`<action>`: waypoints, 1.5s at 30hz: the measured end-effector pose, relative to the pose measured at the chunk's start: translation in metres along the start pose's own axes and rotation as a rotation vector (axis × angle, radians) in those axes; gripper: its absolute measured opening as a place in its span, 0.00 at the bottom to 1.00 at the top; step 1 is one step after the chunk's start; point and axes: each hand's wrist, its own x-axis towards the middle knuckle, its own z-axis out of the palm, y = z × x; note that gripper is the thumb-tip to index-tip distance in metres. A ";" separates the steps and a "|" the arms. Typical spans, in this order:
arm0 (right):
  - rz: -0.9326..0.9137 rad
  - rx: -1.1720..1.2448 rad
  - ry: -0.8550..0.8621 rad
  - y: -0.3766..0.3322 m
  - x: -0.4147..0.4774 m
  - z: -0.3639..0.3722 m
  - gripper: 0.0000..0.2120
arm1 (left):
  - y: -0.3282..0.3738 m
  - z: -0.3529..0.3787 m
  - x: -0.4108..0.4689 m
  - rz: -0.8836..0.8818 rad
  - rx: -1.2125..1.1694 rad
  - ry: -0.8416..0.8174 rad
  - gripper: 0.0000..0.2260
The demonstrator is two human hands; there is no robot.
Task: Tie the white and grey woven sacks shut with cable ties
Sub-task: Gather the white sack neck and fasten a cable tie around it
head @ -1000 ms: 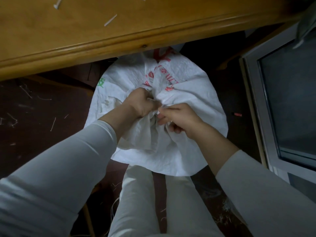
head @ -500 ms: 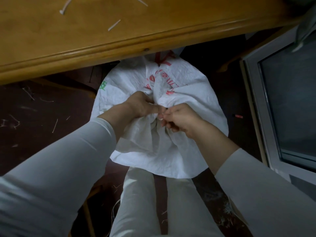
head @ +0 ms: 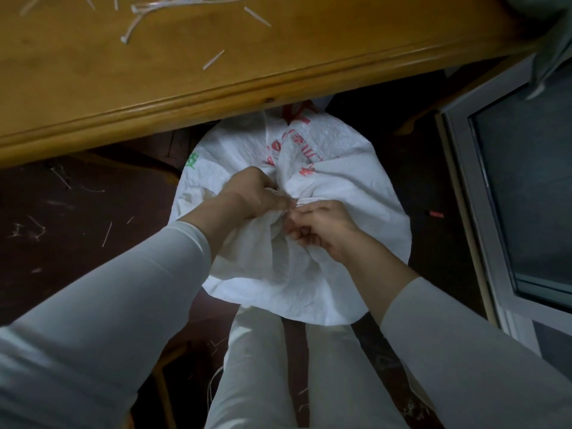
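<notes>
Gripping gathered neck of sack [head: 346, 181]: left hand [head: 250, 193] fisted on folds, right hand [head: 322, 226] pinching beside it. Tie hidden. Risk: woven folds springing loose if either grip relaxes.

White woven sack [head: 349, 193] with red print stands upright, its mouth bunched shut.

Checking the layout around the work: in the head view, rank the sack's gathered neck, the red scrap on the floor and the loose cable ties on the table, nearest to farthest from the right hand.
1. Gathered neck, at its fingertips.
2. Red scrap, on the floor to its right.
3. Loose cable ties, far-left on the table.
</notes>
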 end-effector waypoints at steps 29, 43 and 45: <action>-0.236 0.083 0.068 0.017 0.007 0.016 0.15 | 0.011 -0.003 -0.006 0.044 -0.061 0.123 0.15; -0.113 -0.058 0.142 -0.006 -0.019 0.000 0.07 | 0.006 -0.009 -0.030 0.186 0.242 0.169 0.23; -0.120 -0.105 0.165 -0.016 -0.025 -0.005 0.06 | 0.006 -0.017 -0.040 0.333 0.324 0.292 0.23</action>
